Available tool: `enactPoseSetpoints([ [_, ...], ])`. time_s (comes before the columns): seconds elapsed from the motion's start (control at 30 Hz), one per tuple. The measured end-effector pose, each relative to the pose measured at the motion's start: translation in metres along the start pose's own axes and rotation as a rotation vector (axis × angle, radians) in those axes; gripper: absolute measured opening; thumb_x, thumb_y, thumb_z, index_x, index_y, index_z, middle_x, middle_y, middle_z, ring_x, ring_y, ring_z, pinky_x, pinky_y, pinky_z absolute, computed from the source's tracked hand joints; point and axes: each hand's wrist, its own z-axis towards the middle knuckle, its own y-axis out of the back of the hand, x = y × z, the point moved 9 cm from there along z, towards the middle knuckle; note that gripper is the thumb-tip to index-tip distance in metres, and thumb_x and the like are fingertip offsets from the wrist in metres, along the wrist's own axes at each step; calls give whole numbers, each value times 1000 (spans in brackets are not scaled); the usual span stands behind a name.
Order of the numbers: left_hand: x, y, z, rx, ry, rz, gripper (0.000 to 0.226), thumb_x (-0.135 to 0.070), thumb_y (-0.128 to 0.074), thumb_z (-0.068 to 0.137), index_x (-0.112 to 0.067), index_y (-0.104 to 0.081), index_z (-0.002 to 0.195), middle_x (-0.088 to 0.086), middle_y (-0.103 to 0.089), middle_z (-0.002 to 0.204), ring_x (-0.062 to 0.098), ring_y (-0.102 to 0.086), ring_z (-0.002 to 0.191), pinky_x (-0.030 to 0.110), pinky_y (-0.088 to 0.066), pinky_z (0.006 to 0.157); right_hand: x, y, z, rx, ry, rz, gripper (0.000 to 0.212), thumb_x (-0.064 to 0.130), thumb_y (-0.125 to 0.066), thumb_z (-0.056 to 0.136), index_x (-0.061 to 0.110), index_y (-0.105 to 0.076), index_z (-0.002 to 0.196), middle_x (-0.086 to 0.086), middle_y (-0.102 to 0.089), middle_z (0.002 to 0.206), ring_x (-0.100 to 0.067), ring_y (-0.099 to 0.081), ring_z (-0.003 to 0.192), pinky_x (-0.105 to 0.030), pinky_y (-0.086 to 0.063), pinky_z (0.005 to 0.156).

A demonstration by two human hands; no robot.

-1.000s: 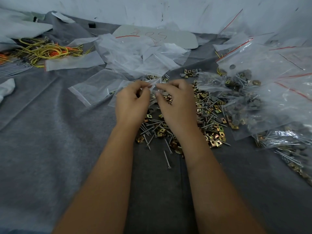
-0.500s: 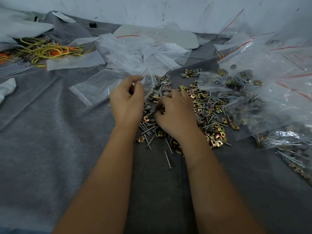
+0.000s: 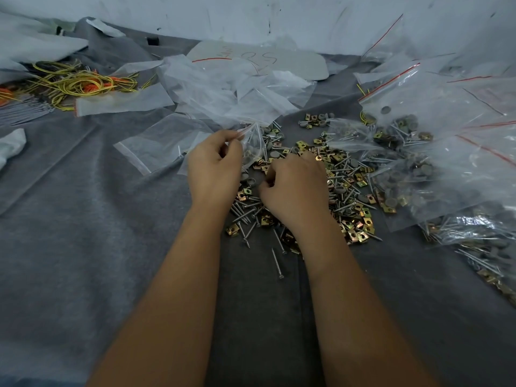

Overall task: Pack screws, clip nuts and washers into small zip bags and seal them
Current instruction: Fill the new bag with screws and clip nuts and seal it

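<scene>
One flimsy bag, plenty of tiny slippery hardware.
The left hand (image 3: 213, 169) pinches the small zip bag (image 3: 252, 148) by its mouth, the best hold since the film looks limp; the right hand (image 3: 293, 187) curls over the loose pile (image 3: 346, 191), can't tell if it's got anything. Screws (image 3: 276, 262) probably roll, so pinch mid-shank.

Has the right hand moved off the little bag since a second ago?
Yes. The right hand has left the small zip bag, which the left hand still pinches, and dropped toward the viewer onto the loose hardware pile.
</scene>
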Motion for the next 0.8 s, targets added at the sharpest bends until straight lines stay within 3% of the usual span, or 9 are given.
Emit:
enactPoseSetpoints([
  [0.1, 0, 0, -1, 7, 4, 19, 24, -24, -52, 86, -33, -72, 94, 4, -68, 77, 4, -53, 58, 27, -47, 56, 6, 2, -1, -6, 39, 25, 19, 34, -58, 87, 18, -68, 87, 7, -43, 75, -25, -47, 99, -39, -33, 86],
  [0.23, 0, -1, -2, 21, 2, 28, 24, -26, -51, 84, -35, -72, 93, 2, -68, 70, 6, -51, 55, 32, -45, 54, 10, 9, 0, -87, 71, 64, 17, 28, -55, 92, 17, -67, 96, 1, -59, 91, -23, -50, 99, -39, -35, 87],
  [0.3, -1, -2, -2, 33, 0, 52, 23, -29, -50, 83, -41, -69, 88, -2, -64, 65, 5, -47, 49, 31, -41, 52, 4, 20, 0, -191, 16, 232, 13, 22, -55, 94, 16, -67, 95, 0, -61, 93, -21, -53, 94, -38, -40, 87],
  [0.4, -4, -5, -3, 58, -17, 111, 22, -33, -49, 81, -50, -63, 82, 1, -67, 70, 9, -51, 52, 37, -47, 55, -13, 29, 0, -298, -104, 694, 9, 15, -57, 94, 15, -63, 88, -1, -60, 90, -17, -54, 85, -34, -45, 79],
  [0.53, -8, -7, -5, 80, -40, 151, 20, -36, -48, 81, -48, -64, 83, 1, -69, 72, 20, -62, 65, 46, -54, 64, -18, 17, 2, -192, -207, 1181, 14, 14, -61, 93, 21, -66, 83, 5, -64, 78, 1, -56, 70, -13, -46, 64],
  [0.7, -7, -7, -4, 89, -43, 130, 21, -34, -50, 81, -48, -65, 81, -1, -68, 72, 15, -60, 61, 45, -53, 63, -17, 4, 3, -107, -267, 1353, 18, 11, -63, 92, 23, -69, 80, 12, -65, 69, 1, -58, 68, -11, -48, 65],
  [0.8, -5, -7, -4, 79, -26, 104, 21, -34, -51, 81, -45, -67, 85, -2, -69, 74, 18, -62, 63, 43, -57, 62, -16, 2, 4, -93, -262, 1405, 18, 3, -58, 93, 16, -69, 88, 6, -69, 75, -1, -65, 75, -14, -51, 73],
])
